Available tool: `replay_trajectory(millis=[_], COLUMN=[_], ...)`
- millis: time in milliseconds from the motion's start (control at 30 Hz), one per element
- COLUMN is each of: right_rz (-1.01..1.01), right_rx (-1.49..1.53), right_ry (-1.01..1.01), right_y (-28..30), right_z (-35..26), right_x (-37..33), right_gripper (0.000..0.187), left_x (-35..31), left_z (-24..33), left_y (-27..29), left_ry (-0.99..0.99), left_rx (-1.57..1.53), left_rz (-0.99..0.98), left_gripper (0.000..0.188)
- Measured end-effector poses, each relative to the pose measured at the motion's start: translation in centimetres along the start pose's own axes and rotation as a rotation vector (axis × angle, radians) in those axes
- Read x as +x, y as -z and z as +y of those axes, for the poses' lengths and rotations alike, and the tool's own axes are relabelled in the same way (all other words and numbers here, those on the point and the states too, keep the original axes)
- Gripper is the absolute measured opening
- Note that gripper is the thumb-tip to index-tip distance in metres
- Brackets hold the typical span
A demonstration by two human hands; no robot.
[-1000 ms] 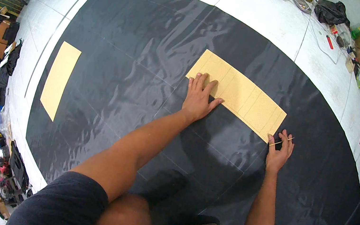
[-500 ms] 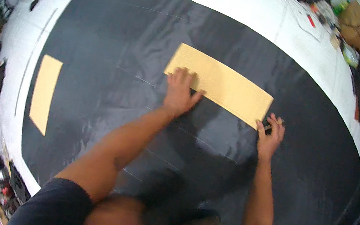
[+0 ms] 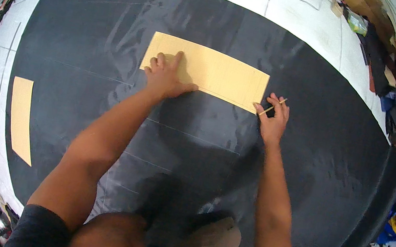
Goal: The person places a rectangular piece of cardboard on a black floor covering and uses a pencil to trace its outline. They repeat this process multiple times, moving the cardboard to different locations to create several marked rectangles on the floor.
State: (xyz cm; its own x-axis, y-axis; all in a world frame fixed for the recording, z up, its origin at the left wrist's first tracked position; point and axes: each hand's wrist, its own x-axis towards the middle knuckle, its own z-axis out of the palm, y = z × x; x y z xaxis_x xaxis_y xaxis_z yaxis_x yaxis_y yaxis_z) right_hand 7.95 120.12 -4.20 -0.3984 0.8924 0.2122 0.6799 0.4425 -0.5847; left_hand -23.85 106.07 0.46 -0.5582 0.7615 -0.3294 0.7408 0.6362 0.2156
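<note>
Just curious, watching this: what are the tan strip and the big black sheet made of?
The tan strip looks like thin card or stiff paper: matte, flat, with crisp straight edges under the left hand. The black sheet looks like thin woven fabric, perhaps nylon: faint sheen and fine wrinkles.

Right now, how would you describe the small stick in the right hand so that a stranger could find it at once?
Start from the large black fabric sheet on the white floor, then go to the long tan cardboard strip at its middle. At that strip's right end, the right hand pinches a thin pale stick, far slimmer than any cardboard piece.
</note>
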Motion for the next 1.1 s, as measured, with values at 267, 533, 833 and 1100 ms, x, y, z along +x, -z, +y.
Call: replay_trajectory(millis=[267,533,833,1100], right_rz=[0.071,-0.493,-0.579,-0.571], right_rx=[0.357,0.525,0.466,0.343], right_ry=[-0.042,-0.008,0.066,0.231], right_y=[-3.3,-14.0,-17.7,-18.1], right_z=[-10.5,-22.2,-25.9,-25.1], right_x=[5.1,11.5,13.5,14.3], right_gripper=[0.034,0.034,0.027,0.027], left_x=[1.1,0.7,1.0,0.9], left_z=[1.7,2.3,1.9,2.2], left_y=[2.1,3.0,2.3,2.3], left_ry=[0.09,0.083,0.071,0.075], left_rx=[0.032,-0.015,0.071,0.056], left_rz=[-0.198,-0.288,-0.294,-0.248], left_gripper=[0.123,0.117,0.123,0.122])
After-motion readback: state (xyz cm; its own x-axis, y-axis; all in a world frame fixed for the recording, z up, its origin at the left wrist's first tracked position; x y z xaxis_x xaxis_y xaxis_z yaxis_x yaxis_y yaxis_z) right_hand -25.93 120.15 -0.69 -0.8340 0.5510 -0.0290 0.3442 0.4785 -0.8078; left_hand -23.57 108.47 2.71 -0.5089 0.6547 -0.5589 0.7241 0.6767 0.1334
